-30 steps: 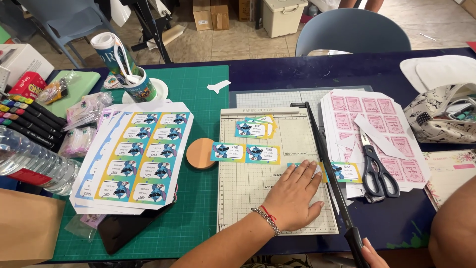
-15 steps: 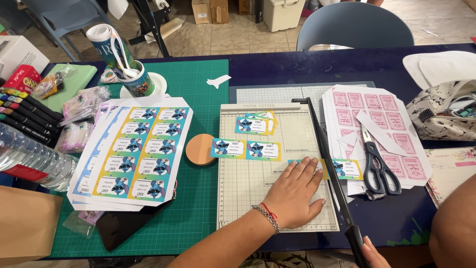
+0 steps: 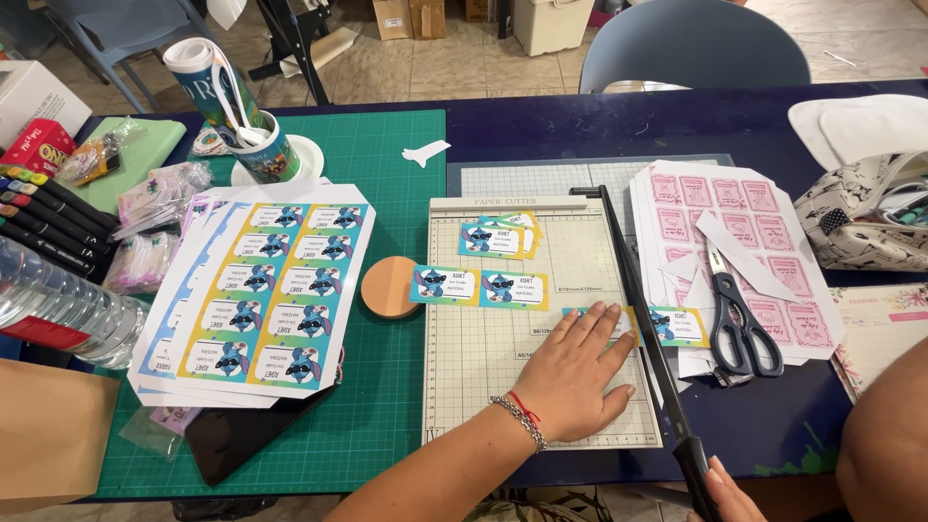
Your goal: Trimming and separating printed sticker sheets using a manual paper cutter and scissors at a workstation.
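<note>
The left hand (image 3: 578, 372) lies flat, fingers spread, on the paper cutter (image 3: 541, 319), pinning a strip of labels (image 3: 667, 325) against the gridded bed near the front edge of the table (image 3: 599, 126). The right hand (image 3: 720, 488), only partly in view at the front edge, is closed around the handle of the cutter's blade arm (image 3: 638, 319), which is lowered close to the bed. The strip's long axis runs left to right, parallel to the table's front edge and square across the blade arm; its free end points toward the right edge of the table, past the blade, where one label overhangs. The blade arm itself runs from the back of the bed to the front, slanting slightly rightward. A clean cut, by the look of it, calls for steady flat pressure, the strip's edge held true to a grid line, fingertips kept clear of the blade, and one smooth stroke. Two cut labels (image 3: 478, 286) lie further back on the bed, and a small stack (image 3: 503, 238) near its back edge. Scissors (image 3: 739, 314) rest on pink sheets (image 3: 720, 208) to the right; uncut label sheets (image 3: 261, 290) sit on the green mat (image 3: 387, 164) toward the left edge.
</note>
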